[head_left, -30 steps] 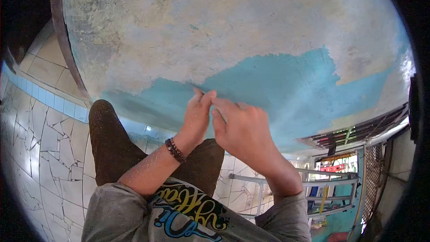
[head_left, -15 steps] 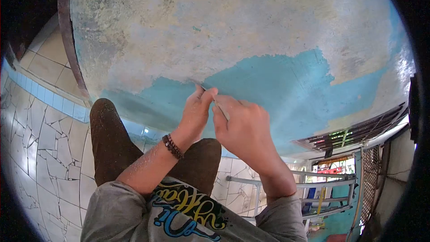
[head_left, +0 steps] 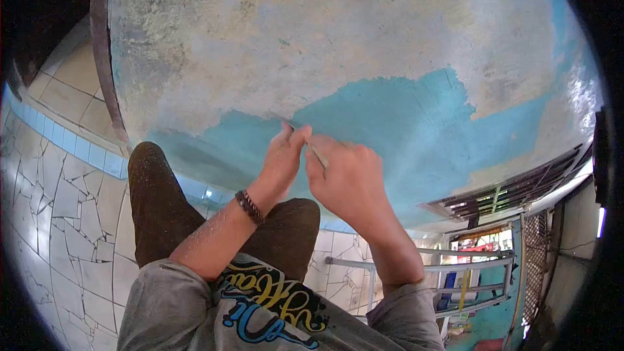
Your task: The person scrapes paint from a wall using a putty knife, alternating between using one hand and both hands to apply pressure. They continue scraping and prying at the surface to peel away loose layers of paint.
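A thin scraper is held in both hands, its front end against the wall at the ragged edge of the blue paint. My right hand is wrapped around its handle. My left hand, with a dark beaded bracelet on the wrist, pinches the tool nearer its front end, thumb and fingers close to the wall. The blade is mostly hidden by my left fingers. Pale dust speckles my left forearm. Above the blue area the wall surface is grey and blotchy.
My bent knees are close to the wall's foot. A metal ladder lies or leans at the right, below a slatted window opening. Broken-tile flooring spreads out at the left, beside a dark wall edging.
My right hand has shifted slightly left and up, closer to my left hand, with the scraper still in both. The view has moved slightly.
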Demonstrator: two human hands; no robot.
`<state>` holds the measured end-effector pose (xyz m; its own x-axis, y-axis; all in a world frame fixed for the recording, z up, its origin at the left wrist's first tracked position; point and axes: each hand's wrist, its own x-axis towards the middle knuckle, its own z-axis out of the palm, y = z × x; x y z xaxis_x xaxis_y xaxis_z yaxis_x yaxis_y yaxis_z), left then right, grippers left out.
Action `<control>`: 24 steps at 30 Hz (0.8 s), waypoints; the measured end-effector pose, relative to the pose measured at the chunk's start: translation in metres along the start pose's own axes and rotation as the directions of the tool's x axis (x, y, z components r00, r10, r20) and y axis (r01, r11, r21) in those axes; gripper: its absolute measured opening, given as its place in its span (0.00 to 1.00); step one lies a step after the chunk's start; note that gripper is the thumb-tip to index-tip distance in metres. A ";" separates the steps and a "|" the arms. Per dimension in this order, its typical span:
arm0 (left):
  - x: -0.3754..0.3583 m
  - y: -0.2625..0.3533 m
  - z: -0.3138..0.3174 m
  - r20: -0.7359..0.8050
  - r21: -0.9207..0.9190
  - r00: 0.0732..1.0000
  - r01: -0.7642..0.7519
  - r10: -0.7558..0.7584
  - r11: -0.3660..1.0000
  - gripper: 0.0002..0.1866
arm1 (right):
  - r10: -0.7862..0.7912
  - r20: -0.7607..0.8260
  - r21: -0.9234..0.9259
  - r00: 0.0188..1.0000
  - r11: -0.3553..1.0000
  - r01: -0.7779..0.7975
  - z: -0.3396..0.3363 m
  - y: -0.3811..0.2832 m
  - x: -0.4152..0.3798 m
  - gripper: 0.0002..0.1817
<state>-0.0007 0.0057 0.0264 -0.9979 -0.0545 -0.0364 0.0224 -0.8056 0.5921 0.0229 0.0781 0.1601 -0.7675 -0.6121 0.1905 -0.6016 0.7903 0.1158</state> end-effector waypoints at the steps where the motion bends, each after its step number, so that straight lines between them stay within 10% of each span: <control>1: 0.006 -0.007 -0.009 0.002 -0.002 0.998 0.058 -0.058 0.998 0.29 | 0.010 -0.013 -0.010 1.000 1.000 -0.010 0.005 0.001 -0.003 0.11; 24: -0.002 -0.015 0.013 0.038 -0.087 0.999 -0.015 0.018 0.996 0.31 | 0.022 0.009 0.039 1.000 0.999 -0.022 -0.007 0.007 -0.005 0.11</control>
<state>-0.0002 0.0255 0.0277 -0.9989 -0.0469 0.0046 0.0424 -0.8532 0.5199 0.0239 0.0870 0.1667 -0.7824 -0.5948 0.1847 -0.5925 0.8022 0.0737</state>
